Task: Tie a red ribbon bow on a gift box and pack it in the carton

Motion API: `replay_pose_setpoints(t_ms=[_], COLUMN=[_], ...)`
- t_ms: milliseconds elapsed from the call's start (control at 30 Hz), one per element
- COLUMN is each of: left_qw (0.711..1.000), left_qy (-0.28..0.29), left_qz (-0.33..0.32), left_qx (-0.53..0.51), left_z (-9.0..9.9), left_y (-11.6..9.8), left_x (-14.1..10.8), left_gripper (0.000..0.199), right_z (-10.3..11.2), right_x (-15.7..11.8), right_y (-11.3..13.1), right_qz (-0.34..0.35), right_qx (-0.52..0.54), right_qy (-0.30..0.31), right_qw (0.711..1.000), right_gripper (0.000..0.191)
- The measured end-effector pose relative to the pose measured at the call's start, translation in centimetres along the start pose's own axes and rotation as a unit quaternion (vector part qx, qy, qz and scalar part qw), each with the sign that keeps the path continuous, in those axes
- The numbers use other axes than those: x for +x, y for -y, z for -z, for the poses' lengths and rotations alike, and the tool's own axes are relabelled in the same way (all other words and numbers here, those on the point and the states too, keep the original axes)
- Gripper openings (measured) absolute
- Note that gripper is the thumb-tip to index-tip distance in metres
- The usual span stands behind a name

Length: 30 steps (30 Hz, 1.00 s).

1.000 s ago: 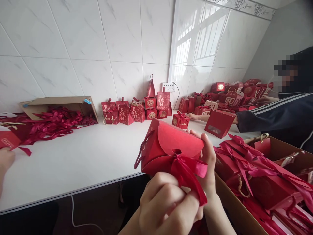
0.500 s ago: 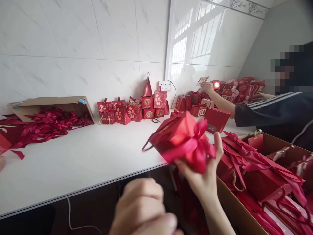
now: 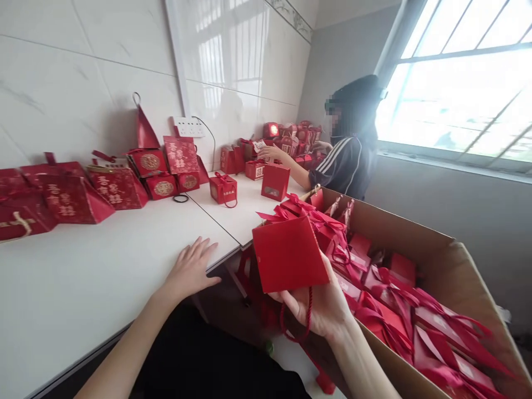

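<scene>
My right hand grips a red gift box from below, its plain square face turned toward me. A dark red cord loop hangs from the box across my palm. The held box is beside the left edge of a large cardboard carton filled with several red ribbon-tied boxes. My left hand lies flat near the edge of the white table, fingers spread, with nothing in it. Farther back stands a small red box with a bow and cord.
Several red patterned boxes line the tiled wall, near a power strip. A black ring lies on the table. Across the corner, a person in a dark striped top handles a card beside piled red boxes.
My view has swung right. The gift box in my right hand has turned, its bow out of sight, and is now by the carton. My left hand has uncurled and rests on the table.
</scene>
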<state>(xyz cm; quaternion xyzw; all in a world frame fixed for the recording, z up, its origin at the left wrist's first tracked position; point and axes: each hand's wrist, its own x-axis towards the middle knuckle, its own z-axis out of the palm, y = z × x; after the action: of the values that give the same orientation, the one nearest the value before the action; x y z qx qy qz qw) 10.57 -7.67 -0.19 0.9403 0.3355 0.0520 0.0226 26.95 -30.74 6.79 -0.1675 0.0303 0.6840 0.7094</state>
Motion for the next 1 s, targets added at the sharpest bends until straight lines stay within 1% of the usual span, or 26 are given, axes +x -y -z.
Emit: replay_pose_setpoints(t_ms=[100,233,300,367,467,533,700,833,1000], left_qw=[0.998,0.996,0.995,0.996,0.995,0.994,0.992,0.992,0.993], left_qy=[0.009,0.010,0.009,-0.006,-0.036,-0.046,-0.034,-0.046,-0.040], left_qz=[-0.014,-0.016,-0.013,-0.017,-0.039,-0.047,-0.040,-0.048,-0.051], left_qx=[0.060,0.090,0.094,0.089,0.080,0.083,0.114,0.112,0.096], left_z=[0.4,0.6,0.5,0.3,0.1,0.1,0.1,-0.2,-0.5], left_y=[0.2,0.3,0.4,0.5,0.7,0.7,0.6,0.8,1.2], left_x=[-0.3,-0.1,0.1,0.1,0.0,0.0,0.1,0.2,0.4], left_gripper=[0.070,0.071,0.070,0.067,0.062,0.061,0.060,0.060,0.062], right_z=[0.9,1.6,1.7,1.8,1.9,2.0,2.1,1.8,1.8], right_x=[-2.1,-5.0,-6.5,-7.9,-9.4,-9.9,-10.4,-10.6,-10.5], right_y=[0.9,2.1,2.5,2.6,2.3,1.9,1.5,1.6,1.6], right_qz=[0.018,0.043,0.079,0.122,0.148,0.150,0.152,0.160,0.162], right_qx=[0.003,-0.022,-0.051,-0.093,-0.163,-0.181,-0.126,-0.137,-0.151], right_qy=[-0.016,-0.034,-0.040,-0.042,-0.050,-0.061,-0.098,-0.101,-0.109], right_qw=[1.000,0.998,0.995,0.987,0.974,0.970,0.975,0.972,0.969], right_gripper=[0.048,0.048,0.041,0.035,0.034,0.034,0.038,0.033,0.032])
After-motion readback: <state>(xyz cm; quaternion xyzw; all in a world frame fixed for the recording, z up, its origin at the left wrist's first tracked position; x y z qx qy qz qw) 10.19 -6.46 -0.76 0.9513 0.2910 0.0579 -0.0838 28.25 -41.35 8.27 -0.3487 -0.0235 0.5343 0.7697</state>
